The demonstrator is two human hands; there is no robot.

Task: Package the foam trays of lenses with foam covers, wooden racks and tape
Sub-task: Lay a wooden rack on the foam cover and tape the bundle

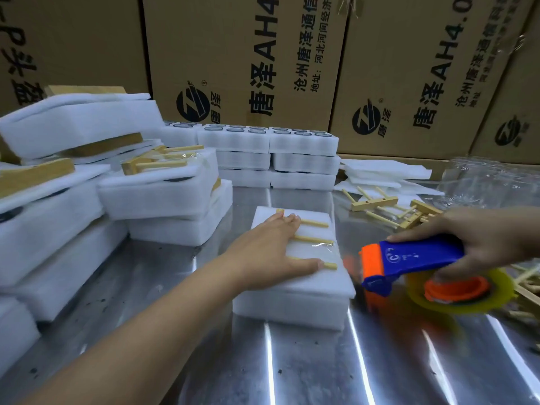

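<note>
Moderately bright, even indoor light falls from overhead. The steel table (306, 369) throws it back as long white glare streaks fanning toward the near edge, and carries a smeared orange reflection of the tape dispenser (415, 258). The dispenser and its tape roll (467, 296) are motion-blurred. The foam-covered tray (306, 276) reads almost pure white with little surface detail, with a soft shadow at its base. Wide-angle distortion tilts and bows the cardboard boxes (239, 54) toward the corners.

Left hand (271, 249) presses wooden rack (314, 239); right hand (485, 241) grips tape dispenser (415, 258).
</note>
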